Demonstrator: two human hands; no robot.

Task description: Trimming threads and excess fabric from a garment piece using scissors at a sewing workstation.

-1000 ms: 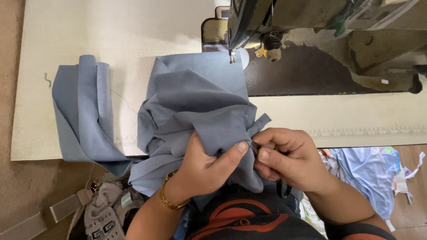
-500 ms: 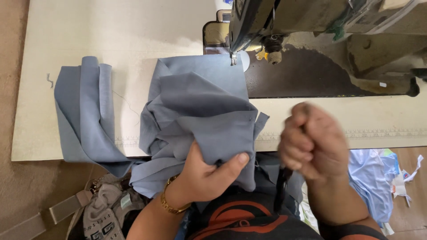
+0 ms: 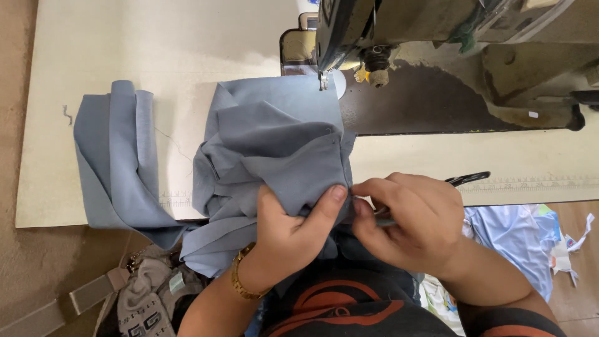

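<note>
Left hand [image 3: 288,229] pinches the blue cloth's [image 3: 274,156] near edge at the table [image 3: 125,50] front, thumb on top; right hand [image 3: 409,221], just right of it, grips dark scissors [image 3: 465,180] pointing at that edge.

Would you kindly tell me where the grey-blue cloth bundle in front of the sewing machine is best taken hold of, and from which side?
Probably at the near folded corner of the cloth bundle, coming from the table's front edge. There the layers lie stacked and hang past the edge, so they pinch easily; the left hand already grips it there. The far end lies flat under the sewing machine needle.
</note>
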